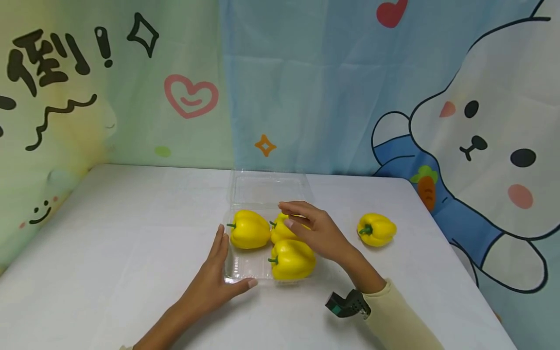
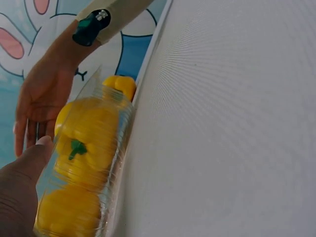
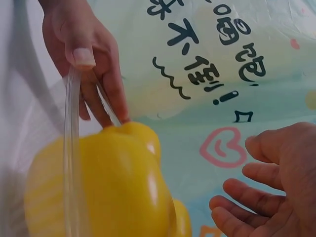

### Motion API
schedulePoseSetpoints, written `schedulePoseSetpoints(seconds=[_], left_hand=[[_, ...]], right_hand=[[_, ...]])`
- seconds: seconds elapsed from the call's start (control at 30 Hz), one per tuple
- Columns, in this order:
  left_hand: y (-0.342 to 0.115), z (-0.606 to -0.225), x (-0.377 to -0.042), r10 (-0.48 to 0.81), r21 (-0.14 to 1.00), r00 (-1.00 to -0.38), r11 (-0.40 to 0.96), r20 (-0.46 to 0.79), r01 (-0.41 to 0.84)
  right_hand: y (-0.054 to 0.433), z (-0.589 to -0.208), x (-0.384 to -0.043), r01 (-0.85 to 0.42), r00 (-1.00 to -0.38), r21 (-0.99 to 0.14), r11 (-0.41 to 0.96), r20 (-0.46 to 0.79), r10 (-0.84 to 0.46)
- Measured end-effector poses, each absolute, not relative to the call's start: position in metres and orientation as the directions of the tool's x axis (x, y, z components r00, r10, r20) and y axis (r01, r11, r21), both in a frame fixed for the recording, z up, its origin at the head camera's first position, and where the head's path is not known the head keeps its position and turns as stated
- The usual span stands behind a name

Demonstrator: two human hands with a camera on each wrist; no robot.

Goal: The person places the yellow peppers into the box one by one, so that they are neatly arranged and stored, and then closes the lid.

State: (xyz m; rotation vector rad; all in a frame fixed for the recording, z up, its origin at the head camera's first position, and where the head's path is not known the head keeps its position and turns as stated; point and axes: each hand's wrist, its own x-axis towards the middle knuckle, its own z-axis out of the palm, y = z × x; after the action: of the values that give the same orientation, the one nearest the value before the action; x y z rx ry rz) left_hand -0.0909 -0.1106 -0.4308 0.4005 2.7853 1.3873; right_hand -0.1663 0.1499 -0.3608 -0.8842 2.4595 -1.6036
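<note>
A clear plastic box [image 1: 247, 265] stands on the table with its lid [image 1: 269, 188] folded back. Inside lie a yellow bell pepper [image 1: 250, 229] at the back left, another bell pepper [image 1: 280, 232] partly hidden at the back right, and a bell pepper [image 1: 292, 261] at the front right. My left hand [image 1: 214, 277] rests around the box's front left corner, fingers straight along the left side, thumb by the front edge. My right hand [image 1: 317, 231] hovers over the back right pepper, its fingers loosely bent, apart and holding nothing in the right wrist view [image 3: 269, 192].
One more yellow bell pepper [image 1: 377, 229] lies on the white table [image 1: 131, 272] to the right of the box. Behind the table hangs a printed cloth [image 1: 306, 87]. A dark wrist device [image 1: 348, 305] sits on the right wrist by the sleeve.
</note>
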Motion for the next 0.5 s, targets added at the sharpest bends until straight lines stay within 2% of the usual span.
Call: schedulePoseSetpoints(seconds=[0.5], left_hand=[[-0.111, -0.430, -0.091, 0.235, 0.785, -0.964, 0.571, 0.125, 0.241]], right_hand=[[0.203, -0.369, -0.160, -0.524, -0.821, -0.755, 0.393, 0.325, -0.469]])
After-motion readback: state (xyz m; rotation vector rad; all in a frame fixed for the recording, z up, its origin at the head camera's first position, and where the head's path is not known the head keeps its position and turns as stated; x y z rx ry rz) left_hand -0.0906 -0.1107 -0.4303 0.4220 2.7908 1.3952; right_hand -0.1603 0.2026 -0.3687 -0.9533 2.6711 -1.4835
